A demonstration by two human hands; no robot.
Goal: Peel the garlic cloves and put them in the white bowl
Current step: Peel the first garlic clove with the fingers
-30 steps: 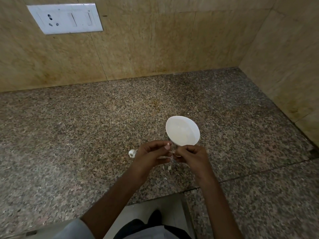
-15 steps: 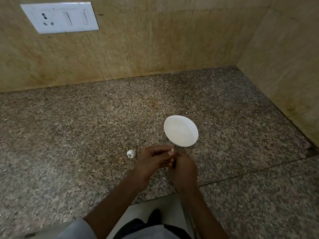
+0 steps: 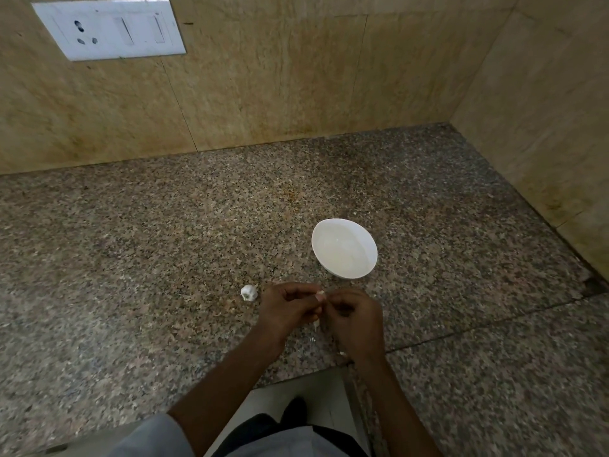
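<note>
On my head feed, both hands sit close over the granite counter [image 3: 131, 258], just on the near side of the white bowl [image 3: 344, 249]. The left hand [image 3: 286, 311] and right hand [image 3: 357, 321] have their fingers curled in and touch at the fingertips, pinching the garlic clove [image 3: 316, 324] between them. I can see only a sliver of white below the point where they meet. A second ago the hands were a little apart, with the clove showing between them. Half a second ago the right hand was tucked under the left. Now they are side by side, knuckles up. The garlic bulb [image 3: 248, 292] lies on the counter just left of the left hand, where it was before, and the bowl has not moved.
</note>
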